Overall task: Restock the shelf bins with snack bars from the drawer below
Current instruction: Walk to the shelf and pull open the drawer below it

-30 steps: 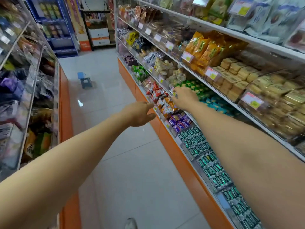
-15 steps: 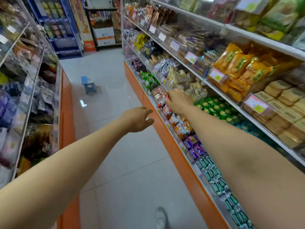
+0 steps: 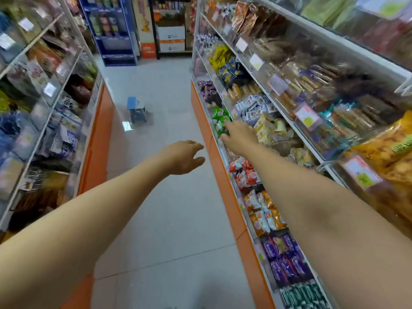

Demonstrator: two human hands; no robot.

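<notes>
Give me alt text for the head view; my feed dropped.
The right hand reaches to green snack packets in the bottom shelf bins of a shop aisle. The left hand hangs relaxed and empty over the tiled floor; a blue stool stands farther down.

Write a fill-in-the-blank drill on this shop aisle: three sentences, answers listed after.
1. The right hand reaches toward the ____ packets.
2. The left hand hovers over the floor and holds ____.
3. A small ____ stool stands in the aisle.

Missing words: green; nothing; blue.
</notes>
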